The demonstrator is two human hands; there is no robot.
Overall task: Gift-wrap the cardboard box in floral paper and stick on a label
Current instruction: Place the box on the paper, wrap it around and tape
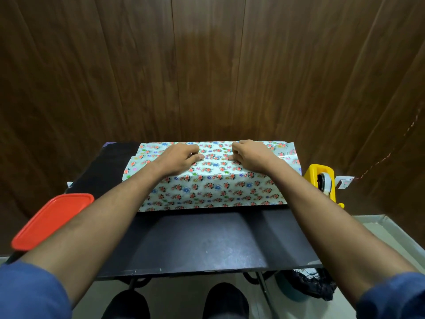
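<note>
Hidden: cardboard box wholly covered by floral paper (pixel 207 180) — known only from the raised block shape beneath the sheet.
Cut off: sleeves (pixel 30 293) in blue at the lower corners, running out of view; dark bundle (pixel 315 284) under the table, too dim to identify.
Hard to make out: small white tag (pixel 344 182) just beyond the tape dispenser, print too small to read.
Paper: white ground with red, blue and green flower sprigs, glossy; draped over top and near side, loose edges sticking out at both ends.
Position: far half of the black table (pixel 202 245), close to the wood-panelled wall (pixel 207 65).
Left hand (pixel 181 157): palm down on the top face, fingers curled onto the paper, pressing it — nothing pinched as far as visible.
Right hand (pixel 250 155): likewise on top, fingers bent with tips on the paper, near the left.
Tape dispenser (pixel 322 180): yellow, just right of the parcel.
Red lid (pixel 53 219): at the table's left edge, partly behind the left forearm.
Writing: none legible.
</note>
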